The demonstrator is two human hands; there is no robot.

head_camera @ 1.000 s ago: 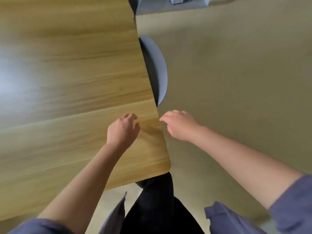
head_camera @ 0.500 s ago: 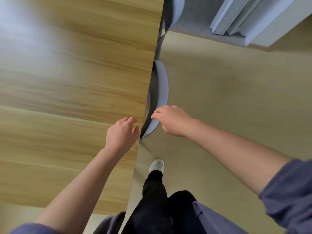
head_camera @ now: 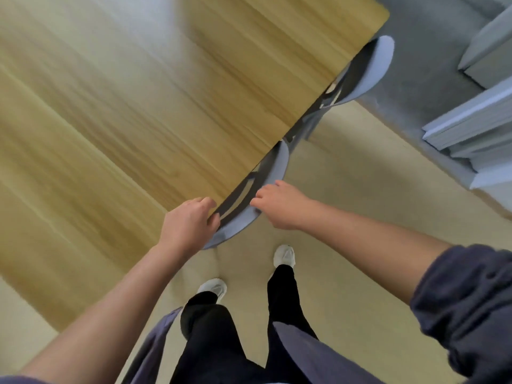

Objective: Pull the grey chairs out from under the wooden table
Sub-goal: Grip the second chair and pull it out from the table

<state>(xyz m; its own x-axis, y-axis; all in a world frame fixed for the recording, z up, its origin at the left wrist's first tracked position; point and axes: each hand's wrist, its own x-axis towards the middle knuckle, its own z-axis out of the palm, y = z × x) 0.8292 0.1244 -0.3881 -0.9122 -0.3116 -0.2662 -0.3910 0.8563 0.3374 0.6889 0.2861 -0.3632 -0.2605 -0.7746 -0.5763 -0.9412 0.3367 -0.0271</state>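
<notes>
The wooden table point(head_camera: 138, 106) fills the upper left. Two grey chairs are tucked under its right edge, only their curved backrests showing. The near grey chair point(head_camera: 243, 225) sits right in front of me. My left hand point(head_camera: 188, 223) curls over the lower end of its backrest, fingers wrapped on the rim. My right hand point(head_camera: 279, 203) rests on the top of the same backrest, fingers bent over it. The far grey chair point(head_camera: 374, 70) stands near the table's far corner, untouched. Both seats are hidden under the tabletop.
Tan floor point(head_camera: 360, 217) lies to the right of the table, turning to grey carpet point(head_camera: 415, 79) farther off. White panels point(head_camera: 471, 128) stack at the right edge. My two feet in white shoes point(head_camera: 284, 254) stand just behind the near chair.
The view has swung so the table edge runs diagonally. My left hand left the tabletop and took hold of the near chair's backrest; my right hand stays on it.
</notes>
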